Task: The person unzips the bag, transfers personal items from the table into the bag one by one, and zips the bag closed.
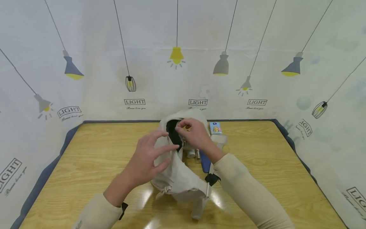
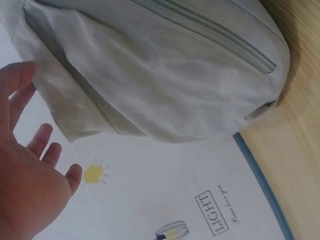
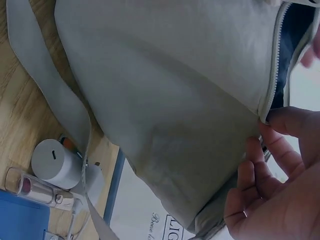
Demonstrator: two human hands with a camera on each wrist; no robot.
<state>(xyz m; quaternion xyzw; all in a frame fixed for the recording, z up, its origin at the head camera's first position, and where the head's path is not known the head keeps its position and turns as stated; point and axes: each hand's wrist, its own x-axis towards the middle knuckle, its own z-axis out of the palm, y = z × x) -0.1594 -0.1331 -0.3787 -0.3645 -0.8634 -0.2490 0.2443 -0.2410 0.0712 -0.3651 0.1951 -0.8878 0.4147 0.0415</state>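
A light grey cloth bag stands on the table, its zipped opening parted to a dark inside. At the end of the zip, my right hand pinches the edge between thumb and forefinger, plainly so in the right wrist view, where the bag's side fills the middle. My left hand is on the near left of the opening, fingers spread and fairly straight. In the left wrist view the left hand's fingertips lie at a fold of the bag; whether they touch it I cannot tell.
Right of the bag lie a blue printed packet, a white round container, a lipstick-like tube in a clear case and a flat blue item. A strap with a black buckle hangs nearby. Printed walls enclose the wooden table.
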